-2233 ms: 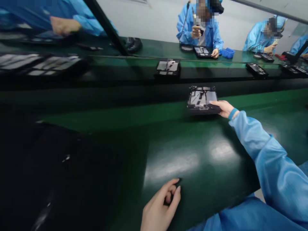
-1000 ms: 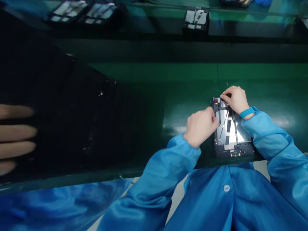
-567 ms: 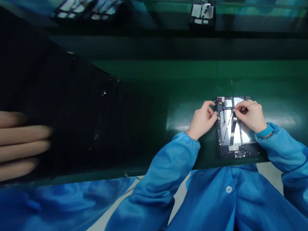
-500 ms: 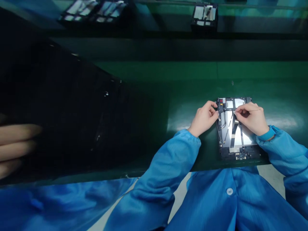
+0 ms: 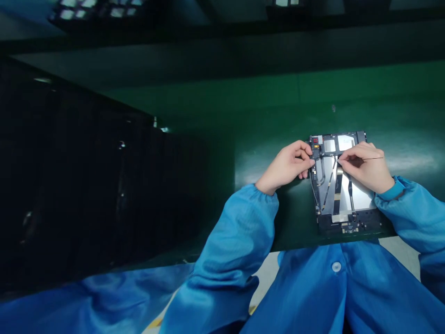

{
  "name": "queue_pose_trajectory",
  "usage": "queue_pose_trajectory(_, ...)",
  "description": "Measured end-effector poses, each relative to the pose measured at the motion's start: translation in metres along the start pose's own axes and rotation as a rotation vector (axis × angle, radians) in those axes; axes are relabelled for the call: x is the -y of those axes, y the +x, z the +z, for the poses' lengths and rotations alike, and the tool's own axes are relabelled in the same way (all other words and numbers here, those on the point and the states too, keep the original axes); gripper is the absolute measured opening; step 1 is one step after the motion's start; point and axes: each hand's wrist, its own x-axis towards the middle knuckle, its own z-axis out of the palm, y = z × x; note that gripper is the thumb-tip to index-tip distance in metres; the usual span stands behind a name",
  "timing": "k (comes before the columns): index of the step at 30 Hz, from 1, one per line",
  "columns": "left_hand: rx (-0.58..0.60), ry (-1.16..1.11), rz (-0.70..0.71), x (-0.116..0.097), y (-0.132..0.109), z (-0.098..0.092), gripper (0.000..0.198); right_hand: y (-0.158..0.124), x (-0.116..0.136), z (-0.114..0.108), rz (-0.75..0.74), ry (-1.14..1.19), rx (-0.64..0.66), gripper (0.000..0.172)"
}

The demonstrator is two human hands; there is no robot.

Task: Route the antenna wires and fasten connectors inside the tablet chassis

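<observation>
An opened tablet (image 5: pixel 363 195) lies on the green bench, its inner side up, showing silver plates and a black lower end. Dark ribbon cables (image 5: pixel 338 190) run down its middle. At the tablet's upper left edge, my left hand (image 5: pixel 290 162) has thumb and forefinger closed on the rim. My right hand (image 5: pixel 366 164) reaches over the upper middle of the tablet, fingertips pinched near the top of the cables. What lies in that pinch is too small to make out.
A large black surface with small bright glints (image 5: pixel 86 176) covers the left side. Dark units with pale patches (image 5: pixel 114 10) stand along a raised ledge at the back. A small mark (image 5: pixel 333 108) shows on the green bench (image 5: pixel 271 111) beyond the tablet. Blue cloth (image 5: pixel 114 292) is at lower left.
The view has shifted, so the back ledge sits higher in the picture. A blurred co-worker's hand at the far left is gone from view. Both my hands keep their places at the tablet.
</observation>
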Motion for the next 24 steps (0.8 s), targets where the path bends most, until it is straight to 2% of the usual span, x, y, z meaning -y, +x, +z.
queue_pose_trajectory(4,-0.075,-0.033,-0.026,0.002,-0.001,0.008,0.020,0.000,0.001,0.001,-0.005,0.009,-0.008,0.011)
queue_pose_trajectory(8,-0.089,0.009,-0.076,-0.005,-0.003,0.010,0.019,0.000,0.001,0.000,-0.002,0.053,-0.003,0.011)
queue_pose_trajectory(10,-0.087,0.169,-0.077,-0.014,-0.003,0.007,0.014,0.000,0.000,-0.002,0.020,0.091,0.015,0.013)
queue_pose_trajectory(13,-0.074,0.569,0.020,-0.033,0.000,0.004,0.002,0.001,-0.002,-0.005,0.060,0.153,0.038,0.014)
queue_pose_trajectory(17,0.032,1.023,0.091,-0.060,0.010,0.005,0.015,0.002,-0.005,-0.008,0.072,0.210,0.047,0.016)
queue_pose_trajectory(21,0.185,1.237,0.090,-0.076,0.023,0.008,0.020,0.003,-0.007,-0.010,0.070,0.259,0.082,0.019)
queue_pose_trajectory(24,0.248,1.246,0.105,-0.081,0.031,0.008,0.021,0.005,-0.010,-0.014,0.098,0.337,0.135,0.019)
